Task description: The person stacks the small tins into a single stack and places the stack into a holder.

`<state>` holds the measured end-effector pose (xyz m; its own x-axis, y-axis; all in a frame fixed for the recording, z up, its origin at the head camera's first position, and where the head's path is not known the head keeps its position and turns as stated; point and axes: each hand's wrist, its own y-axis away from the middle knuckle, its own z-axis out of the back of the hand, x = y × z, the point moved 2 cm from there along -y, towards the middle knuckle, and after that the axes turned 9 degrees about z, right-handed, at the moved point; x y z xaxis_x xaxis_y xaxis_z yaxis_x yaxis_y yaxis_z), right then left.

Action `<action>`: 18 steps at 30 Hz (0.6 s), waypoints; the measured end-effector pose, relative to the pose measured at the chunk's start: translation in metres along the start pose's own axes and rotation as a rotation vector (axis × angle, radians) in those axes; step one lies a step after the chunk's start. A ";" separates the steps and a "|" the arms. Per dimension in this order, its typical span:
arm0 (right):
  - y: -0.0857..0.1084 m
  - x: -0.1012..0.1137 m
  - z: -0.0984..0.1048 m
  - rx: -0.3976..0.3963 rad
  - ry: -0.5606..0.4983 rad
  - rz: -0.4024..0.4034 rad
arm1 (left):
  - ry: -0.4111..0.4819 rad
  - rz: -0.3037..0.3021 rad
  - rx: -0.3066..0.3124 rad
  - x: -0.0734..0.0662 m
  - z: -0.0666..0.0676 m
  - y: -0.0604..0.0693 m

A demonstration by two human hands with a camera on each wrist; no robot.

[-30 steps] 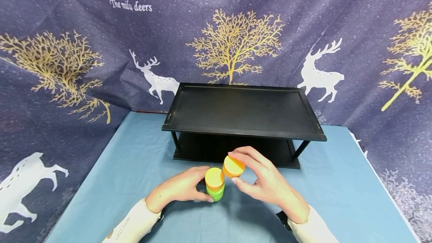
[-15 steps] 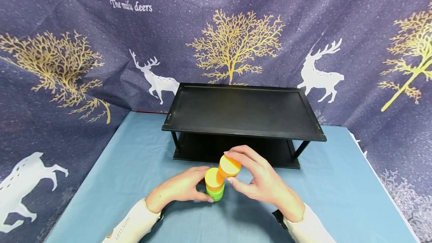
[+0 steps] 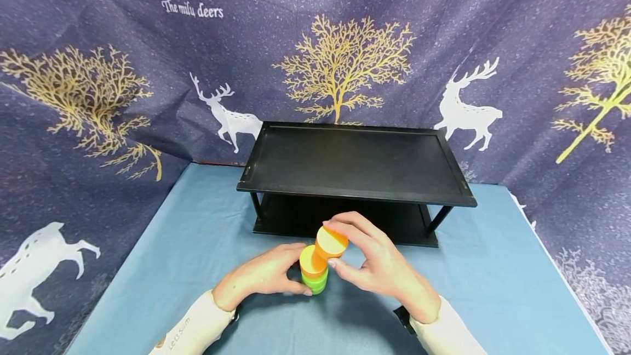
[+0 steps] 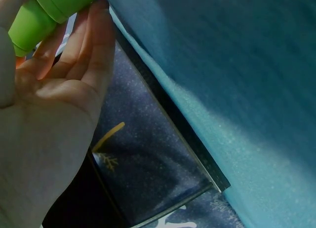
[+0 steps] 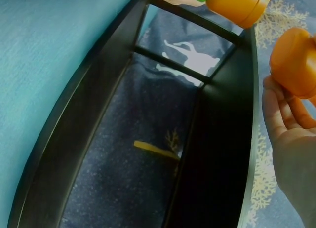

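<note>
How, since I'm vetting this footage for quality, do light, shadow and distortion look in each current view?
Head: bright, the orange piece in the right hand showing a pale top, with soft shadows on the blue cloth; left wrist: dimmer, a broad shadow across the cloth; right wrist: the black shelf has a near-black inner side, its long edge bowed, perhaps lens distortion.

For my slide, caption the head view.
Hands hold an orange cylinder and an orange-green cylindrical stack before a black rectangular shelf.
</note>
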<state>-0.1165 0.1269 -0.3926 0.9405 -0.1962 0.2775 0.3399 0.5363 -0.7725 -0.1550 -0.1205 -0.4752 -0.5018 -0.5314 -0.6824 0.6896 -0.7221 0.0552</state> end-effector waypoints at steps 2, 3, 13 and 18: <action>-0.001 0.000 -0.001 -0.005 0.001 0.013 | 0.001 0.002 0.003 0.000 0.000 0.000; -0.001 0.000 -0.002 -0.006 0.000 0.017 | 0.002 0.003 0.004 0.001 0.000 0.000; 0.000 0.002 -0.008 0.002 0.006 0.007 | 0.000 0.006 0.012 0.001 0.000 -0.001; 0.000 0.003 -0.010 0.009 -0.005 -0.003 | -0.003 -0.007 0.007 0.000 0.000 -0.001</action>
<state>-0.1138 0.1178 -0.3974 0.9393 -0.1937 0.2833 0.3431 0.5429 -0.7665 -0.1555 -0.1202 -0.4750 -0.5084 -0.5275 -0.6807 0.6823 -0.7290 0.0553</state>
